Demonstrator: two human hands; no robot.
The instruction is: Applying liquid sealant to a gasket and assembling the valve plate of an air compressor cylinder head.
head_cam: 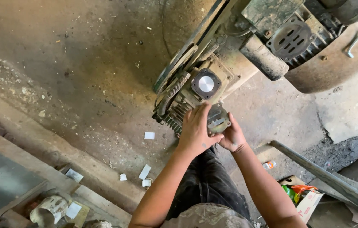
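A grimy air compressor (246, 55) lies on the concrete floor, with a belt wheel at its left and a large tank behind. An exposed cylinder with a shiny round piston top (206, 83) sits on its pump block. Just below it, both hands grip a round dark metal plate (218, 119) with a slot in its face. My left hand (196, 128) wraps over its left side, fingers on top. My right hand (232, 137) supports it from below and to the right. A second round slotted plate (290, 39) sits higher on the machine.
A metal key (353, 43) rests on the tank at upper right. A long steel bar (331, 179) slants across the lower right, beside a cardboard box with colourful packets (303, 196). White paper scraps (145, 171) litter the floor. A can (50, 210) lies at lower left.
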